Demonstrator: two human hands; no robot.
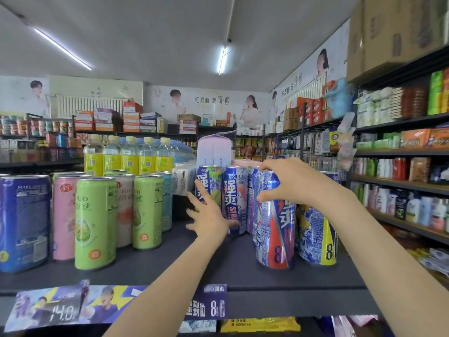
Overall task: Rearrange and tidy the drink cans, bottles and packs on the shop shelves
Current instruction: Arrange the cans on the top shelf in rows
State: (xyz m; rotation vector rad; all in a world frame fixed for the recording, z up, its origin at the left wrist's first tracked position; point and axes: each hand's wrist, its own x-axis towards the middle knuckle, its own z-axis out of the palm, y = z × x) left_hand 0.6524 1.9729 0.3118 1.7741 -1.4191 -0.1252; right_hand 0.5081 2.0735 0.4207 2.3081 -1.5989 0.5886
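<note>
The right hand [289, 181] is clamped over the top of a blue can with a red stripe [274, 224], fingers curled round the rim and thumb pressing the near side, and the can tilts a little, its top leaning left toward the row behind. It stands at the near right of the dark shelf [184, 266], just left of a blue can with a yellow stripe [318, 237], the two touching or nearly so. Behind them, farther back, two more blue cans stand upright side by side: one with a green top [208, 183] and one with a peach picture [235, 198]. The left hand [209, 215] holds nothing; its fingers are spread and straight, reaching up from below, fingertips against the lower front of the green-topped can and the heel of the hand just before the peach one. So the gripped can lies right of the left hand and directly under the right, long axis near vertical, and the right hand is plainly the one to shift it. I judge it is being set into line with its neighbours while the left hand steadies the back row. To the far left stand taller cans, green [96, 222], pink [63, 217] and a big blue one [24, 222], well apart from the hands, with yellow-labelled bottles [128, 156] behind them.
</note>
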